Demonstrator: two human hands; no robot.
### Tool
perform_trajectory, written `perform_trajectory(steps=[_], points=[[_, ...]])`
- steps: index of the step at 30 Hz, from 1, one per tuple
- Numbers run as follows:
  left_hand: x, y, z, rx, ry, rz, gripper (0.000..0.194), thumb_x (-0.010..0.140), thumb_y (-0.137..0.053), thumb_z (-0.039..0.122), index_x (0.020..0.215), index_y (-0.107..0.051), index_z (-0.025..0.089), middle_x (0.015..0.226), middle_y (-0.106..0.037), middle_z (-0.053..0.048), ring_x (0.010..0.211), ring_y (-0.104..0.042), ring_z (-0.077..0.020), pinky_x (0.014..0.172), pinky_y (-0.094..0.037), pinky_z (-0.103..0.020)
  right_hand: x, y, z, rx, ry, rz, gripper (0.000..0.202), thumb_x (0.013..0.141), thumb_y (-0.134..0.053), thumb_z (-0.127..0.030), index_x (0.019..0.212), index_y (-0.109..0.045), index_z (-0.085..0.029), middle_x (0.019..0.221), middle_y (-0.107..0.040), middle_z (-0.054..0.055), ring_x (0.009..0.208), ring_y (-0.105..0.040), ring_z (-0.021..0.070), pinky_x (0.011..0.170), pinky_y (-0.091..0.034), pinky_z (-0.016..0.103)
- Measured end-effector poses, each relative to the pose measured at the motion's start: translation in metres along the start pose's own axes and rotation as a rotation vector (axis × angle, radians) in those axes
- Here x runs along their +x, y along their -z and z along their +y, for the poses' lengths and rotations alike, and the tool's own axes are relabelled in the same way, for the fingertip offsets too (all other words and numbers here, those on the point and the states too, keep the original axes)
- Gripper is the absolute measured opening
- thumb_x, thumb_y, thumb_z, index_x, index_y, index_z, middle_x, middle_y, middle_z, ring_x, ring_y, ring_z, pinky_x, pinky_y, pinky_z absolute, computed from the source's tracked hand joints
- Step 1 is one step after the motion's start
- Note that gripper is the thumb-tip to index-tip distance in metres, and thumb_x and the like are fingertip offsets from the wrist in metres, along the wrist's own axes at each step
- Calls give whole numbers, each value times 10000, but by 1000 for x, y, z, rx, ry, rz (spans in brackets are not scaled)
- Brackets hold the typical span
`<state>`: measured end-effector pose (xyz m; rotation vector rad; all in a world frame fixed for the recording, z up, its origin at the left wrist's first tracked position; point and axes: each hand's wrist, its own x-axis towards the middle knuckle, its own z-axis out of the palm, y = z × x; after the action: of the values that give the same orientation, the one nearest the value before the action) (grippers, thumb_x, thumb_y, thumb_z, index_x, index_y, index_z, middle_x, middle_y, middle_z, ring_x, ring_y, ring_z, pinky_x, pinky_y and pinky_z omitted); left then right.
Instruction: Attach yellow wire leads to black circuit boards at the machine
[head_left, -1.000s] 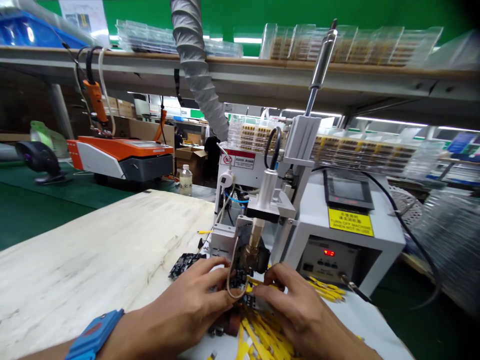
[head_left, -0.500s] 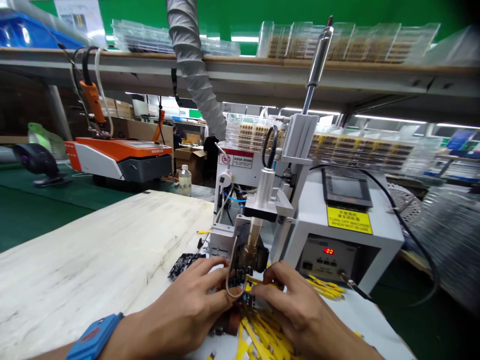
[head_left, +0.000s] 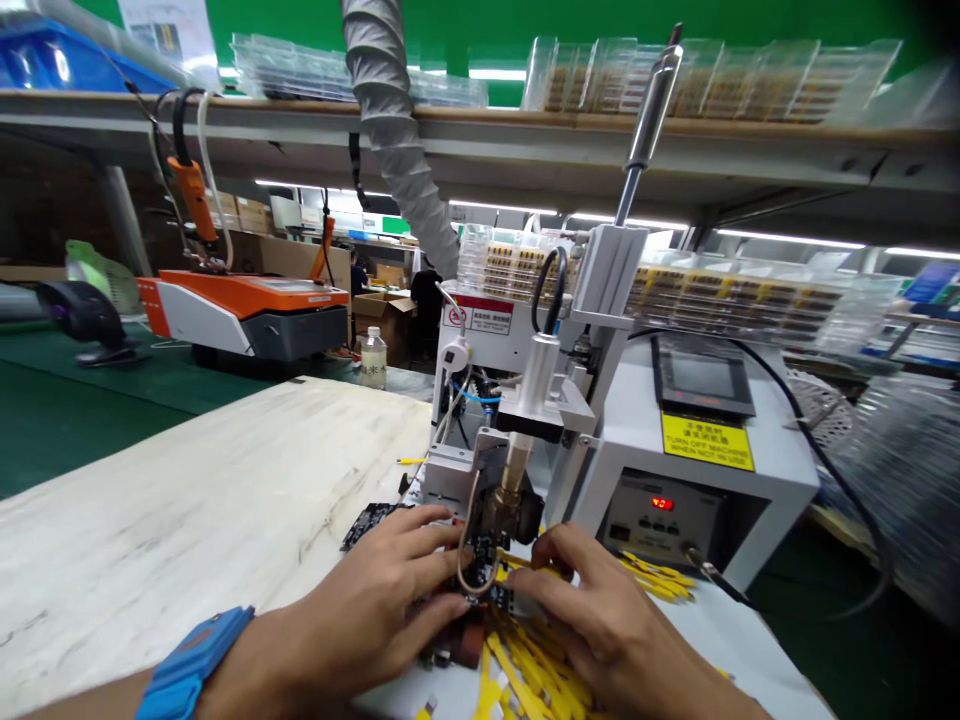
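A dark circuit board [head_left: 486,598] lies under the head of a bench press [head_left: 504,510], partly covered by a loop of wire and my fingers. My left hand [head_left: 390,590] comes in from the left, its fingers stretched apart and the tips at the board's left edge. On the other side, my right hand [head_left: 600,605] is closed, thumb and index finger pinching a yellow flex strip [head_left: 517,566] against the board. Below it, a heap of yellow strips [head_left: 529,675] spreads under the right palm. Another dark circuit board [head_left: 367,522] sits behind my left hand.
A control box [head_left: 697,480] with a red display stands to the right, more yellow strips [head_left: 656,575] in front of it. A white board [head_left: 225,500] covers the bench at left. Behind are an orange machine [head_left: 251,305], a bottle [head_left: 373,358] and stacked clear trays [head_left: 720,300].
My left thumb has drawn back slightly to the left from the board. The red display now reads a different number. The whole view has shifted a little; my right hand keeps its pinch.
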<state>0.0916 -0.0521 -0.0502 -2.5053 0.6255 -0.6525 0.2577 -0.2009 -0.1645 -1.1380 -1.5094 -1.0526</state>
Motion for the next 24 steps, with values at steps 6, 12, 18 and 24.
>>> perform_trajectory(steps=[6,12,18,24], points=[[2,3,2,-19,28,-4,251,885,-569,168,1130,-623,182,1132,-671,-72,1101,-607,-229,1040,-441,-424,-5,-3,4,-21,-10,-27,283,902,-434,-108,1049,-663,-183,882,-566,110,763,-557,203,611,-512,318],[2,4,3,-56,64,-31,182,892,-568,200,1050,-651,167,1112,-678,-92,1094,-604,-240,1047,-419,-426,-8,-6,5,-40,-17,-31,274,890,-439,-89,1042,-645,-189,909,-558,102,789,-564,200,631,-510,315],[7,19,-8,-177,223,-188,359,907,-579,425,1141,-662,165,1213,-642,-100,1151,-563,-244,1061,-376,-378,-4,-2,3,-38,-10,-52,262,901,-438,-107,1028,-647,-199,904,-568,98,781,-571,202,604,-510,305],[-5,58,-59,-95,559,-376,497,909,-483,611,881,-743,189,906,-717,-93,811,-663,-238,742,-490,-311,-4,1,3,-41,-3,-84,271,888,-428,-85,1004,-655,-177,879,-567,122,757,-592,223,574,-535,336]])
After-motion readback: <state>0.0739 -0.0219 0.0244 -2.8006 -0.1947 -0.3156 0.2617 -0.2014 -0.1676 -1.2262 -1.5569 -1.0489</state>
